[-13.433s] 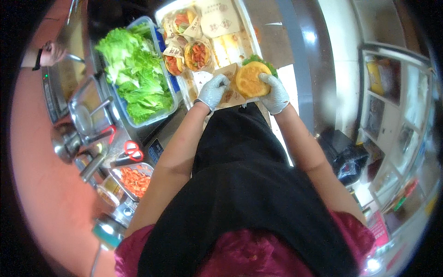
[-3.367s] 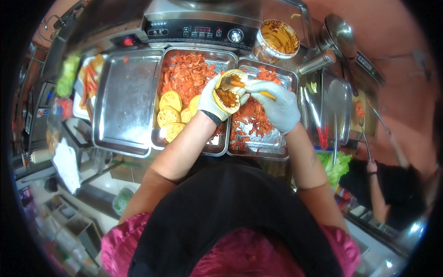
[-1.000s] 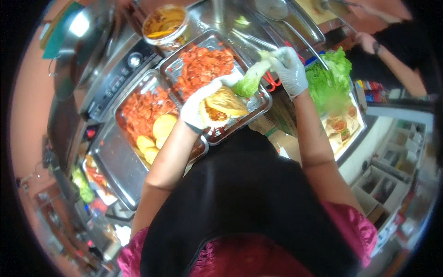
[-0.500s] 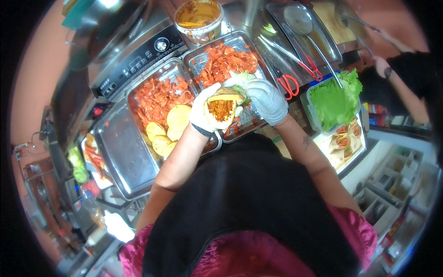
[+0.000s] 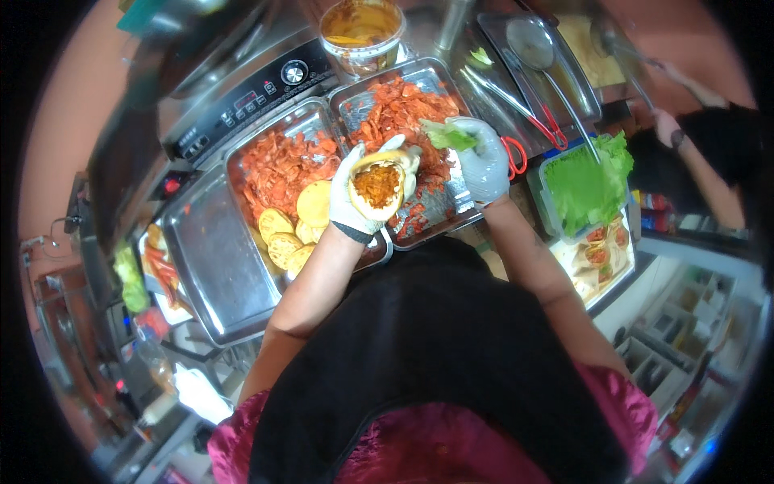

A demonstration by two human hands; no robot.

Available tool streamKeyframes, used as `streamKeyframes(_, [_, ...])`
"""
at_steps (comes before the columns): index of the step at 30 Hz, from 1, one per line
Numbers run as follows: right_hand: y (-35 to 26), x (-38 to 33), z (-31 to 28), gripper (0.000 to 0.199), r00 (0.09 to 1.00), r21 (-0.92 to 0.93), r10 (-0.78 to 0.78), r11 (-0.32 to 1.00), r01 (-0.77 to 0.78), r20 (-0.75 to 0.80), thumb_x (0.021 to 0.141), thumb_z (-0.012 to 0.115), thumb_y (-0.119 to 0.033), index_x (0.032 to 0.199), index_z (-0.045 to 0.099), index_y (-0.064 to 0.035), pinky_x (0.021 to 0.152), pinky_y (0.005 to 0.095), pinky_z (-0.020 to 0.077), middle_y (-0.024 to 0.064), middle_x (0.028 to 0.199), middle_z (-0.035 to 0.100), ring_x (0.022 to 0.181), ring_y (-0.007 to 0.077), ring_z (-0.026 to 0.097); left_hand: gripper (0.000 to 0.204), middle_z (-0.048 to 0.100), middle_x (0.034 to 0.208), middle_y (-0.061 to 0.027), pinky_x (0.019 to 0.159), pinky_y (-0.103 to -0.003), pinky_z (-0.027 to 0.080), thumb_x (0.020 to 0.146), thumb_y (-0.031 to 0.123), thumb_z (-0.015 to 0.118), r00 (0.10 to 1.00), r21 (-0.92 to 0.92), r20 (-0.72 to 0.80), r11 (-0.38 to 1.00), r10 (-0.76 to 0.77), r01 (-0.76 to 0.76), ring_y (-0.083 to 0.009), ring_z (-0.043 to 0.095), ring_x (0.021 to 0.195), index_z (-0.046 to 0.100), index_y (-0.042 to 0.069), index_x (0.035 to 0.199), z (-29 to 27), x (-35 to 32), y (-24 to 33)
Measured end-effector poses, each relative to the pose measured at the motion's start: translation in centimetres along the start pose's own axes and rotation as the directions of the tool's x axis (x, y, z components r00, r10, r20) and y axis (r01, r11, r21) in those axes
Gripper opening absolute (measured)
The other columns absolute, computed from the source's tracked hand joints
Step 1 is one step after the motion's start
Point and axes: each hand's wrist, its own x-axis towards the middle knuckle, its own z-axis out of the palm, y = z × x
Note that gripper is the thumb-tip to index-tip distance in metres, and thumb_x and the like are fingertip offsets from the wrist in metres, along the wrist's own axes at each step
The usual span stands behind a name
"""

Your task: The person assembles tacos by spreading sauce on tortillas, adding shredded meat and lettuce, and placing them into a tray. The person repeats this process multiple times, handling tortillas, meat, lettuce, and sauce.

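In its white glove, my left hand (image 5: 355, 198) is wrapped around a split round bun (image 5: 377, 187), whose opening shows a brown-orange chopped filling. My right hand (image 5: 484, 165), also gloved, pinches a green lettuce leaf (image 5: 446, 135) to the right of the bun, apart from it. Both hands are above a steel tray (image 5: 438, 71) of chopped red-orange meat (image 5: 403, 109). To its left, a second steel tray (image 5: 297, 109) bears more chopped meat (image 5: 282, 169) and several round yellow buns (image 5: 314, 203).
A bucket (image 5: 363, 48) smeared with sauce stands behind the trays. Red-handled tongs (image 5: 516, 105), a ladle (image 5: 556, 81) and a lettuce tub (image 5: 556, 214) are at right. Filled buns (image 5: 597, 254) sit nearby. Another steel tray (image 5: 218, 266) lies left. A co-worker's arm (image 5: 701, 161) shows far right.
My right hand has drawn away from the bun to the right, the lettuce leaf still in its fingers. The bun in my left hand has tipped so that more filling faces up.
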Motion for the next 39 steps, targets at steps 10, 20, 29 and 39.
streamKeyframes(10, [-4.5, -1.0, 7.0, 0.024, 0.809, -0.374, -0.432, 0.728, 0.574, 0.398, 0.078, 0.066, -0.009, 0.101, 0.071, -0.0119, 0.076, 0.0367, 0.0539, 0.0030, 0.103, 0.070, 0.089, 0.0245, 0.067, 0.049, 0.065, 0.124, -0.0173, 0.099, -0.045, 0.051, 0.104, 0.040, 0.039, 0.880, 0.237, -0.141, 0.879, 0.453, -0.415, -0.0335, 0.063, 0.112, 0.059, 0.003, 0.128, -3.0, 0.3, 1.1])
streamKeyframes(20, [-6.2, -1.9, 5.7, 0.046, 0.623, -0.453, -0.043, 0.646, 0.614, 0.781, 0.082, 0.062, -0.014, 0.128, 0.062, -0.0122, 0.119, 0.0473, 0.0245, 0.0102, 0.132, 0.063, 0.126, 0.0228, 0.055, 0.051, 0.066, 0.119, -0.0227, 0.096, -0.046, 0.053, 0.101, 0.041, 0.046, 0.920, 0.190, -0.164, 0.927, 0.355, -0.324, -0.0360, 0.065, 0.107, 0.060, -0.002, 0.125, -3.2, -0.7, 0.7])
streamKeyframes(29, [-7.0, -2.1, 4.0, 0.039, 0.762, -0.389, -0.160, 0.783, 0.485, 0.627, 0.090, 0.063, -0.015, 0.128, 0.062, -0.0111, 0.116, 0.0482, 0.0296, 0.0082, 0.133, 0.062, 0.129, 0.0250, 0.053, 0.059, 0.066, 0.121, -0.0211, 0.097, -0.048, 0.052, 0.098, 0.046, 0.050, 0.961, 0.121, -0.014, 0.955, 0.275, -0.272, -0.0356, 0.064, 0.109, 0.058, -0.003, 0.128, -4.4, -1.1, 1.1])
streamKeyframes(39, [5.9, -2.1, 1.0, 0.057, 0.809, -0.727, 0.342, 0.671, 0.146, 0.478, 0.080, 0.078, -0.022, 0.133, 0.058, -0.0150, 0.106, 0.0418, 0.0430, 0.0148, 0.133, 0.054, 0.124, 0.0356, 0.051, 0.059, 0.058, 0.133, -0.0219, 0.106, -0.058, 0.044, 0.097, 0.046, 0.049, 0.872, 0.070, -0.155, 0.886, 0.463, -0.458, -0.0397, 0.057, 0.120, 0.054, 0.000, 0.135, -3.8, -4.5, 2.6])
